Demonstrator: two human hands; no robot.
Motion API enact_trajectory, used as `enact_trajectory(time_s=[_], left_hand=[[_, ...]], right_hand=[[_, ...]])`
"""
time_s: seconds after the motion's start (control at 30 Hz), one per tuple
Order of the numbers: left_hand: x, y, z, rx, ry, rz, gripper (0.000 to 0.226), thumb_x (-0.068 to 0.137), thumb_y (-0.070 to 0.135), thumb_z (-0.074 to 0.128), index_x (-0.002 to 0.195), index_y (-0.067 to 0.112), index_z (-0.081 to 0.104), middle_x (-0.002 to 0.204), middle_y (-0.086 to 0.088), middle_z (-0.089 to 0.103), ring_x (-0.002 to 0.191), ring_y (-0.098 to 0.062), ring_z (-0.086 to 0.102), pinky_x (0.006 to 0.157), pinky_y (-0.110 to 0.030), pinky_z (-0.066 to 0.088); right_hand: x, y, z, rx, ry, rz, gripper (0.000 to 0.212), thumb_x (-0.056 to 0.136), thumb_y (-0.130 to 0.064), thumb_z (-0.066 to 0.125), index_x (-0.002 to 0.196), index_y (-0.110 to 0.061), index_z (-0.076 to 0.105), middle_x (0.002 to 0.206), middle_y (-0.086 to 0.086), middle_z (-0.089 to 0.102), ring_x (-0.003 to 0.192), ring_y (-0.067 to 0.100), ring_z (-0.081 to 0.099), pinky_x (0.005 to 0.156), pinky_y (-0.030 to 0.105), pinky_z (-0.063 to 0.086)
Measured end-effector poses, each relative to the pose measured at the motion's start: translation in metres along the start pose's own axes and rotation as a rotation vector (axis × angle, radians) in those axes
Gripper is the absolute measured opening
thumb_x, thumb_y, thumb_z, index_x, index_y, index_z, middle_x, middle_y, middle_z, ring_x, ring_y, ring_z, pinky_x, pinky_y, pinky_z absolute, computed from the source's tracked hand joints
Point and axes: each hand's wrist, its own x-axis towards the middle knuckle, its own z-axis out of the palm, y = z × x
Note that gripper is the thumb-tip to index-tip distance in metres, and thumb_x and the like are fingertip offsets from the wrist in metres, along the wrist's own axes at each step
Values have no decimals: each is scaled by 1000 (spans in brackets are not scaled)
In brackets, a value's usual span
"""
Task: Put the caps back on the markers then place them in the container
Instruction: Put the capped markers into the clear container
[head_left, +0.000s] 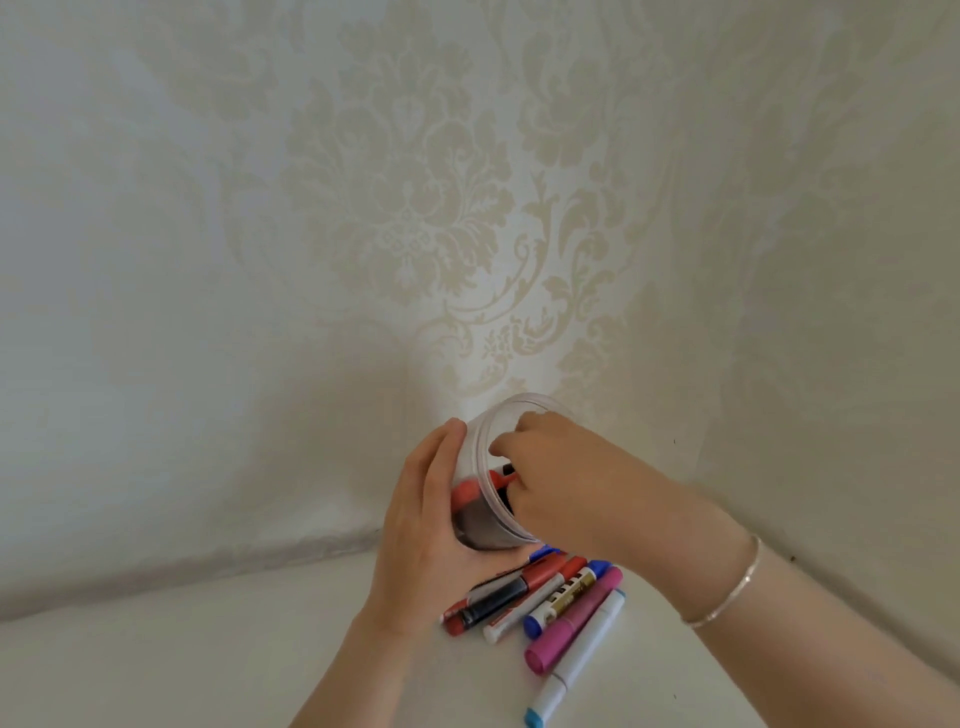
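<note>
A clear plastic container is tilted with its mouth toward me, and my left hand grips its side. My right hand reaches into the mouth, its fingers curled round a red marker inside. A dark shape and a red cap show through the container wall. Below the hands several capped markers lie side by side on the white table: a red and black one, a white one with a red cap, a blue and gold one, a pink one and a white one with a light blue cap.
A cream wall with a floral damask pattern rises right behind the white table, which meets it in a corner. A thin silver bracelet circles my right wrist.
</note>
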Motion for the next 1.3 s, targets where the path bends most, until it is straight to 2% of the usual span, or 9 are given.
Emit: enact_trajectory(time_s=[0.27, 0.53, 0.67, 0.73, 0.8, 0.93, 1.0, 1.13, 1.3], left_hand=[[0, 5, -2, 33, -28, 33, 105, 65, 77, 63, 142, 17, 23, 139, -2, 35, 127, -17, 43, 99, -37, 46], [1, -2, -5, 11, -28, -6, 113, 53, 68, 75, 141, 15, 28, 140, 0, 34, 129, -13, 41, 104, -28, 41], [0, -2, -6, 2, -40, -5, 115, 51, 61, 81, 142, 18, 25, 140, -1, 33, 128, -16, 43, 103, -32, 43], [0, -4, -6, -16, -39, -16, 115, 49, 54, 86, 141, 15, 28, 139, -3, 34, 129, -16, 42, 104, -32, 43], [0, -4, -7, -47, -37, -26, 113, 51, 54, 85, 140, 12, 30, 139, -4, 34, 131, -12, 39, 106, -30, 41], [1, -2, -9, -124, -43, -111, 114, 51, 56, 83, 143, 15, 29, 143, 7, 36, 136, 3, 31, 109, -18, 34], [1, 0, -10, -148, -49, -136, 115, 51, 59, 83, 143, 15, 29, 140, 15, 37, 135, 4, 31, 108, -14, 33], [2, 2, -9, -135, -47, -96, 110, 53, 59, 79, 141, 16, 30, 140, 5, 37, 132, -7, 37, 109, -16, 33], [2, 2, -8, -84, -47, -36, 113, 49, 50, 86, 140, 13, 30, 139, 0, 37, 131, -17, 40, 109, -19, 34]], right_hand=[[5, -7, -8, 120, -136, 4, 34, 97, -29, 37, 126, -15, 49, 104, -2, 31, 90, 18, 44, 80, 27, 40], [-5, -8, -10, 481, 5, -213, 25, 84, -6, 54, 101, -19, 67, 93, -2, 70, 89, 13, 64, 83, 32, 53], [-6, -2, -15, 378, -64, -156, 36, 88, -6, 46, 113, -25, 65, 94, -14, 65, 74, -7, 55, 64, 6, 40], [-8, 4, -18, 374, -86, -134, 44, 89, -4, 45, 122, -26, 62, 111, -16, 64, 91, -13, 54, 79, 4, 39], [-14, 7, -29, 606, 20, -129, 44, 86, 6, 45, 114, -20, 68, 114, -8, 68, 106, -2, 60, 96, 19, 46], [-14, 42, -36, 1206, 581, 37, 37, 78, 17, 37, 66, -3, 66, 60, 7, 67, 61, 18, 66, 56, 27, 55], [-8, 66, -15, 884, 555, 242, 34, 77, 15, 40, 68, -8, 65, 61, 2, 65, 61, 16, 62, 57, 26, 51], [-18, 94, 59, 21, -371, 199, 58, 81, -1, 55, 132, -25, 44, 124, 2, 48, 107, 21, 52, 80, 25, 47], [-34, 84, 91, -119, -306, -32, 64, 75, -11, 65, 130, -29, 37, 126, -2, 36, 101, 18, 39, 81, 23, 30]])
